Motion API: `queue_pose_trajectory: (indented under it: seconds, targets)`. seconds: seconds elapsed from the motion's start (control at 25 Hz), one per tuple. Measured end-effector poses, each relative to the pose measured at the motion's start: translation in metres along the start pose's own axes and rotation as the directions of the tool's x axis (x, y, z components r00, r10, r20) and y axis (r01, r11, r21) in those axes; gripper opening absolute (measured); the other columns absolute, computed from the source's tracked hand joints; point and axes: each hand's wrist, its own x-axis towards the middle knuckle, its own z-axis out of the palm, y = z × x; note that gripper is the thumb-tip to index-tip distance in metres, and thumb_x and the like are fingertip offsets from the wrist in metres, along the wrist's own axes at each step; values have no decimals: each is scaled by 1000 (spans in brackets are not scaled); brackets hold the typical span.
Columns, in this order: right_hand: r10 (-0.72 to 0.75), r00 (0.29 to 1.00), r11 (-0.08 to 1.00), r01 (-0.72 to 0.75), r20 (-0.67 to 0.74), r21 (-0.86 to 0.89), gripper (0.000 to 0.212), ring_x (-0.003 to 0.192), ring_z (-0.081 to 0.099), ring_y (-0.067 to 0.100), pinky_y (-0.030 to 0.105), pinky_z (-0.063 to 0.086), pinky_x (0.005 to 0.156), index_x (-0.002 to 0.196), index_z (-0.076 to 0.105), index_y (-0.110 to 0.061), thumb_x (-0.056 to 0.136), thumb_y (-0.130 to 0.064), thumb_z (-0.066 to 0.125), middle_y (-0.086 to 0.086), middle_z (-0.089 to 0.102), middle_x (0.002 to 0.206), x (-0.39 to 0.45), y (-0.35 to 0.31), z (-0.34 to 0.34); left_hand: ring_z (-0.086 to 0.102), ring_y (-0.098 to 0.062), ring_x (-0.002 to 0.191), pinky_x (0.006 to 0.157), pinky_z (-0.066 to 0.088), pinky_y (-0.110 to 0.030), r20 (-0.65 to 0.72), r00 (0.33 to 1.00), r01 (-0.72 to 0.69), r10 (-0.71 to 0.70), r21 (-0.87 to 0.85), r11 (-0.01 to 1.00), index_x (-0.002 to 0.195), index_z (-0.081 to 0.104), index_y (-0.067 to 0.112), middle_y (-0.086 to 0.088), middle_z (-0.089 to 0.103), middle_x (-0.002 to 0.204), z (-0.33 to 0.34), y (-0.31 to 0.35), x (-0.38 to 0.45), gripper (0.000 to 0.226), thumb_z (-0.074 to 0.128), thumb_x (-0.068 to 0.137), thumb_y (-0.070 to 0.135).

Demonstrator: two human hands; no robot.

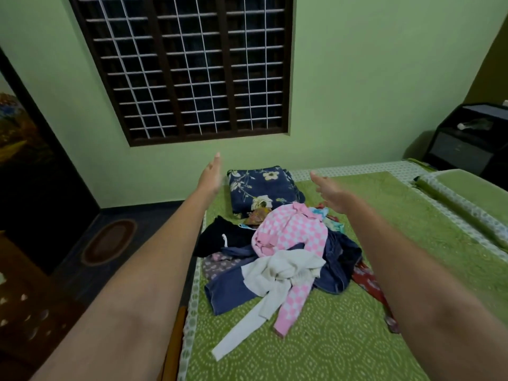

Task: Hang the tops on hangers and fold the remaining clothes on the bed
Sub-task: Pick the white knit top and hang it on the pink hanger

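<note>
A heap of clothes lies on the green patterned bed [343,339]: a pink-and-white checked top [291,232], a white long-sleeved top [286,270], a black garment [220,237], dark blue pieces [228,292] and a red patterned piece [365,281]. Both my arms stretch forward above the heap. My left hand [211,174] is held out flat with straight fingers, empty. My right hand [330,191] hovers beyond the pile, fingers relaxed, holding nothing. No hanger is visible.
A folded navy floral blanket [261,188] sits behind the pile. Green pillows [464,193] lie at the right. A black cabinet [467,138] stands in the far right corner. An oval rug [110,240] lies on the dark floor left of the bed, below a barred window [187,64].
</note>
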Motion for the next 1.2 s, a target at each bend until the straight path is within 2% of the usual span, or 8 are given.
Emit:
queue_pose_trajectory:
  seconds: [0.28, 0.44, 0.56, 0.68, 0.8, 0.96, 1.04, 1.2]
  targets:
    - [223, 961, 934, -163, 163, -318, 40, 94, 61, 24, 34, 49, 78, 129, 51, -3, 95, -22, 59, 16, 60, 123, 137, 101, 19, 43, -32, 130, 102, 43, -46, 47, 953, 299, -298, -9, 954, 147, 31, 13, -11, 35, 150, 79, -125, 106, 69, 30, 96, 59]
    - [353, 923, 833, -237, 151, -500, 30, 106, 64, 30, 35, 50, 86, 120, 62, -5, 91, -14, 60, 17, 66, 116, 194, 189, 44, 52, -32, 118, 100, 45, -46, 129, 891, 432, -436, 60, 900, 135, 45, 8, -14, 49, 136, 156, -219, 127, 48, 41, 100, 41]
    - [453, 870, 717, -227, 193, -659, 37, 123, 52, 28, 32, 42, 99, 131, 54, -3, 96, -14, 52, 15, 54, 135, 217, 265, 62, 58, -27, 87, 75, 48, -35, 236, 819, 491, -524, 185, 851, 107, 55, 7, -17, 60, 112, 212, -287, 124, 22, 46, 100, 25]
    - [508, 829, 629, -171, 234, -758, 39, 126, 45, 28, 33, 39, 100, 137, 46, -5, 99, -12, 46, 15, 43, 143, 232, 354, 76, 60, -32, 95, 73, 48, -36, 352, 778, 380, -520, 395, 836, 98, 59, 8, -16, 63, 108, 266, -355, 121, 18, 50, 98, 24]
    - [524, 833, 548, -169, 179, -819, 44, 126, 43, 31, 36, 39, 97, 141, 38, -5, 97, -5, 45, 16, 34, 144, 234, 416, 85, 55, -25, 111, 85, 46, -32, 568, 703, 90, -427, 525, 846, 117, 61, 12, -7, 56, 123, 311, -404, 118, 24, 49, 97, 18]
    - [553, 833, 640, -412, 16, -648, 57, 130, 38, 35, 42, 39, 96, 147, 22, -4, 97, -6, 49, 16, 24, 150, 266, 458, 89, 45, -24, 128, 103, 39, -30, 742, 573, 31, -347, 404, 914, 142, 43, 12, -8, 43, 142, 367, -440, 121, 51, 55, 93, 5]
    - [577, 816, 690, -510, -36, -514, 61, 124, 45, 35, 40, 45, 87, 144, 25, -3, 94, -14, 58, 17, 34, 146, 286, 471, 91, 34, -19, 137, 108, 36, -29, 742, 590, 83, -317, 335, 939, 151, 24, 17, -7, 29, 154, 383, -447, 127, 68, 55, 92, 2]
    - [562, 814, 676, -552, -143, -488, 23, 92, 58, 33, 29, 33, 54, 103, 53, 1, 94, -20, 57, 19, 54, 96, 310, 476, 96, 20, -8, 140, 102, 38, -21, 598, 794, -138, -113, 358, 923, 153, -3, 25, 6, -3, 160, 382, -447, 136, 92, 56, 89, -3]
